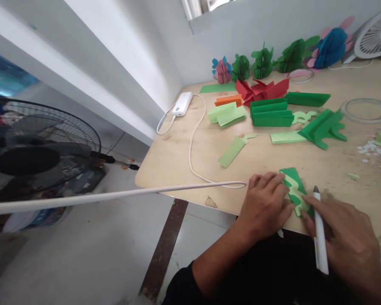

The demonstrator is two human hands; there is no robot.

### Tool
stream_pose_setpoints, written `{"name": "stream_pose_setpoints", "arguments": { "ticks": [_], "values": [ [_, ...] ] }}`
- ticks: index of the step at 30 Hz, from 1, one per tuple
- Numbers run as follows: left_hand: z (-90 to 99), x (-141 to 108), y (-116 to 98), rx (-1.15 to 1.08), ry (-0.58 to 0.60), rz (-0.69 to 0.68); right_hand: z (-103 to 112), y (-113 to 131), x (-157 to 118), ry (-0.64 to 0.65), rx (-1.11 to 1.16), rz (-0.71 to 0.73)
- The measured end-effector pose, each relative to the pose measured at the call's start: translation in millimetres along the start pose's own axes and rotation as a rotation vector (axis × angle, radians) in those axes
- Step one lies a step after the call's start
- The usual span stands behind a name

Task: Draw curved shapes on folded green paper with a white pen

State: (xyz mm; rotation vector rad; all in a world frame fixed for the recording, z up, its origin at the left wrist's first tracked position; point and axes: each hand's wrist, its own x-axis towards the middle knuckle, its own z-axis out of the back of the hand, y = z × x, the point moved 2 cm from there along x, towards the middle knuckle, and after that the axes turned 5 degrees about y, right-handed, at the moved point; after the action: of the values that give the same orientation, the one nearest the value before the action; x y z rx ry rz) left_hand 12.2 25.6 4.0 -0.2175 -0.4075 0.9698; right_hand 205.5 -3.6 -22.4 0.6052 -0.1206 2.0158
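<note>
Green paper [294, 173] bears a pale cutout [292, 183], pressed by the half-open left hand [266, 204] and right hand [346, 228] gripping a pen [320, 237].

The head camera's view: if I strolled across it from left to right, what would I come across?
Black fan → white power bank → pink-and-blue paper figure → left hand → dark green paper → white pen at the right hand → white desk fan.

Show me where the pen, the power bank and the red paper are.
Pen [319, 228]: head view, middle of its white barrel.
Power bank [183, 103]: head view, its top face.
Red paper [266, 90]: head view, middle of the folded pile.
</note>
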Motion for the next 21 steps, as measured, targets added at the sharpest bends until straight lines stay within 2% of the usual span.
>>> {"name": "stream_pose_setpoints", "arguments": {
  "ticks": [5,12,21],
  "values": [
    [-0.3,0.6,-0.6,-0.008,-0.006,0.007,-5.1,-3.6,-4.5,0.031,-0.025,-0.023],
    [-0.4,0.6,-0.8,-0.006,-0.026,0.023,-3.5,1.5,-0.1,-0.043,-0.021,0.017],
    [-1.4,-0.1,-0.4,-0.005,-0.020,0.031,-3.6,-0.8,-2.9,-0.022,-0.061,0.014]
  ]
}}
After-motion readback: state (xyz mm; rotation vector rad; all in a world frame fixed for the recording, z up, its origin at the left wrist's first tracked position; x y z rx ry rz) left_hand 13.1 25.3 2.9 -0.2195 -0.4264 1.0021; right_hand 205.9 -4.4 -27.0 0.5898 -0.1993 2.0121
